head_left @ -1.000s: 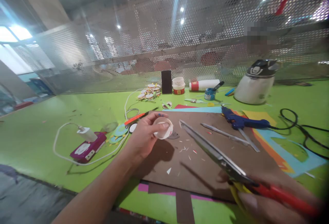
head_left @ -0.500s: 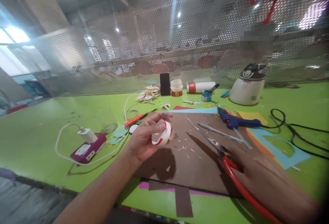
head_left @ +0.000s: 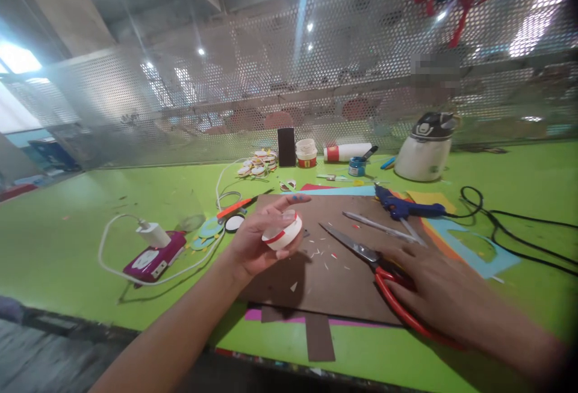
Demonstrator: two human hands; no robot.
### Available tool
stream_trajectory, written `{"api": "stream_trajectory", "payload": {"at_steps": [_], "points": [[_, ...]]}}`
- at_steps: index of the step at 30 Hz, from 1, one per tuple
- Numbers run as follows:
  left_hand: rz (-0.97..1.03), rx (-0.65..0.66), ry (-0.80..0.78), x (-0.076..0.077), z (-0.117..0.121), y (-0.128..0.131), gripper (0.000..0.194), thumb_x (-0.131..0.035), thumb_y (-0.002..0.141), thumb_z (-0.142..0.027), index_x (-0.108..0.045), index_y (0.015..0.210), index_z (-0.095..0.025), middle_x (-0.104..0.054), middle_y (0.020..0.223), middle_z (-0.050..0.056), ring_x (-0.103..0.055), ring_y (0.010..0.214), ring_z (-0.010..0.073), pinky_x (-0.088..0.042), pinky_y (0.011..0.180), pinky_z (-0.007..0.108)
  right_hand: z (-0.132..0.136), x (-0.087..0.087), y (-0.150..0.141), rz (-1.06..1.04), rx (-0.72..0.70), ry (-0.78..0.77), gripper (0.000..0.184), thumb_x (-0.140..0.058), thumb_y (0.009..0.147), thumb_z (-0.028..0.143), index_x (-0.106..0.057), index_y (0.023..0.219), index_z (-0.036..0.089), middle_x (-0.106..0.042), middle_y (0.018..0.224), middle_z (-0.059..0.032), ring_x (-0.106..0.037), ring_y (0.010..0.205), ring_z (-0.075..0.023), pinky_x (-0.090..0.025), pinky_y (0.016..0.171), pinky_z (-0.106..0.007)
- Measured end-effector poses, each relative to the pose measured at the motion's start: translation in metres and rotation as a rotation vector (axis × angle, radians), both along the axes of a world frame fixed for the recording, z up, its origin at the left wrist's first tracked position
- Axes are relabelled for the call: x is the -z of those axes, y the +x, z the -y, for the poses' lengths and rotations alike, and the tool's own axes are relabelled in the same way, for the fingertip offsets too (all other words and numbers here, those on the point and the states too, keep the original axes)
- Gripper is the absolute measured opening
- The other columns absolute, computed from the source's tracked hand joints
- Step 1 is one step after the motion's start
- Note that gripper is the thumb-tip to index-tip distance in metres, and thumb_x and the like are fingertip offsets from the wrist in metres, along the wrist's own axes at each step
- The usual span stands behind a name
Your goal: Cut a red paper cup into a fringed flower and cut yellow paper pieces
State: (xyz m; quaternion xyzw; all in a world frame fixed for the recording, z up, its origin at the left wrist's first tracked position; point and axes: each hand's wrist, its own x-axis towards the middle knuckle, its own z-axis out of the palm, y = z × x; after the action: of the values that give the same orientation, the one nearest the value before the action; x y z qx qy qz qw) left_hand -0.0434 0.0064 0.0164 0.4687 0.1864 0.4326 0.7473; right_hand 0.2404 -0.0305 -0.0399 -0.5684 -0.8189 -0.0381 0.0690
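My left hand [head_left: 257, 236] is closed round a small white paper cup [head_left: 282, 233] with a red band, held on its side above the brown card sheet [head_left: 329, 272]. My right hand [head_left: 433, 287] lies over the red handles of a pair of scissors [head_left: 361, 253], whose blades rest flat on the brown sheet and point up and to the left. Its fingers are curled on the handles.
A blue glue gun [head_left: 404, 206] with a black cable [head_left: 506, 218], a metal ruler [head_left: 379, 226], coloured paper sheets [head_left: 460, 236], a purple device [head_left: 151, 257] with a white charger, stacked cups [head_left: 306, 152], a white kettle [head_left: 424, 146] and a mesh screen [head_left: 289, 80] stand on or behind the green table [head_left: 67, 224].
My right hand has lowered the scissors from the air onto the brown sheet. My left hand has turned the cup so that its red band shows.
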Motion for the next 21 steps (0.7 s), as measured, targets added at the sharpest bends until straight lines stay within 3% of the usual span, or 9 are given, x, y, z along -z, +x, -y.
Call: {"api": "stream_trajectory", "payload": {"at_steps": [4,7,10,14,18,21], "points": [[-0.023,0.029,0.009,-0.001,0.002,0.0,0.037,-0.062,0.077,-0.014,-0.061,0.115,-0.012,-0.052,0.053,-0.004,-0.045,0.034,0.0057,-0.028,0.032,0.014,0.003,-0.012,0.005,0.004,-0.063,0.092,0.032,-0.049,0.091,0.04,-0.067,0.112,0.024,-0.069,0.096,-0.0127,-0.066,0.096,-0.0364,-0.054,0.075,-0.051],[-0.038,0.05,0.005,-0.002,0.002,0.0,0.038,-0.061,0.079,-0.014,-0.059,0.116,-0.012,-0.052,0.054,-0.004,-0.043,0.033,0.0057,-0.027,0.031,0.014,0.01,-0.027,-0.003,-0.194,-0.172,0.188,0.032,-0.045,0.095,0.035,-0.064,0.119,0.024,-0.071,0.11,-0.0116,-0.065,0.105,-0.0316,-0.054,0.083,-0.046],[-0.038,0.091,-0.022,0.001,0.0,-0.001,0.041,-0.064,0.077,-0.014,-0.058,0.118,-0.012,-0.051,0.058,-0.004,-0.042,0.035,0.0052,-0.031,0.032,0.015,0.018,-0.042,-0.021,-0.468,-0.287,0.214,0.027,-0.047,0.096,0.03,-0.066,0.115,0.024,-0.075,0.104,-0.0069,-0.07,0.088,-0.0223,-0.055,0.073,-0.036],[-0.068,0.133,-0.044,0.006,-0.004,-0.003,0.051,-0.067,0.076,-0.015,-0.054,0.126,-0.014,-0.055,0.065,-0.003,-0.042,0.037,0.0044,-0.029,0.031,0.015,0.025,-0.059,-0.047,-0.56,-0.486,0.278,0.02,-0.051,0.095,0.021,-0.069,0.102,0.021,-0.076,0.093,-0.0058,-0.07,0.084,-0.0202,-0.052,0.068,-0.03],[-0.108,0.179,-0.069,0.008,-0.004,-0.002,0.061,-0.07,0.075,-0.017,-0.051,0.132,-0.015,-0.058,0.063,-0.003,-0.041,0.036,0.0038,-0.028,0.032,0.013,0.018,-0.071,-0.06,-0.737,-0.487,0.168,0.022,-0.055,0.092,0.018,-0.069,0.108,0.024,-0.075,0.086,0.0013,-0.066,0.073,-0.012,-0.05,0.065,-0.022],[-0.14,0.212,-0.113,0.01,-0.001,0.003,0.064,-0.07,0.073,-0.015,-0.051,0.134,-0.017,-0.062,0.066,-0.001,-0.036,0.034,0.0024,-0.027,0.032,0.014,0.008,-0.074,-0.065,-0.83,-0.535,-0.055,0.033,-0.059,0.089,0.017,-0.066,0.12,0.025,-0.074,0.093,0.0021,-0.064,0.073,-0.0103,-0.05,0.064,-0.021]]}}
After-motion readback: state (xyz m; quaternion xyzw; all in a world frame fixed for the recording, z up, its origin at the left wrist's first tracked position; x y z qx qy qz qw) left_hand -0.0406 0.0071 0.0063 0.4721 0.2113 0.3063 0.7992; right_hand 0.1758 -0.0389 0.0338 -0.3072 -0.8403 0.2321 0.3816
